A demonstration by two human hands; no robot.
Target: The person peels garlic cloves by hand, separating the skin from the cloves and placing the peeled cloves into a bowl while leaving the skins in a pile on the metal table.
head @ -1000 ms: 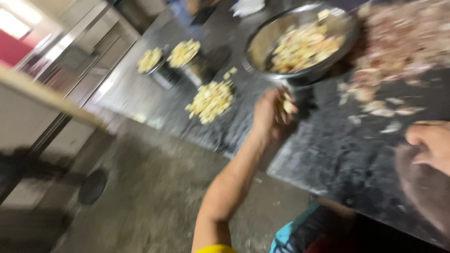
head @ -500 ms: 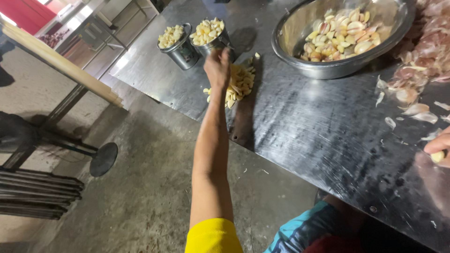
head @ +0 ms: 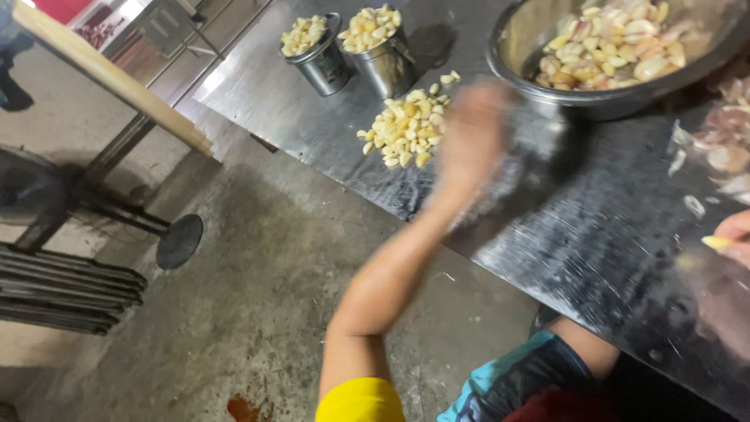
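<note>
Blurred left hand (head: 473,137) hovers beside the garlic pile (head: 410,125) near the counter (head: 312,133) edge, grip unreadable; a careless sweep could scatter cloves floorward.

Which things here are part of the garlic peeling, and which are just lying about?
In the job: left hand, blurred, above the peeled clove pile; right hand pinching a clove; bowl of cloves; two tins of cloves; skins.

Lying about: wooden plank, round metal base on the floor, metal bars.
</note>
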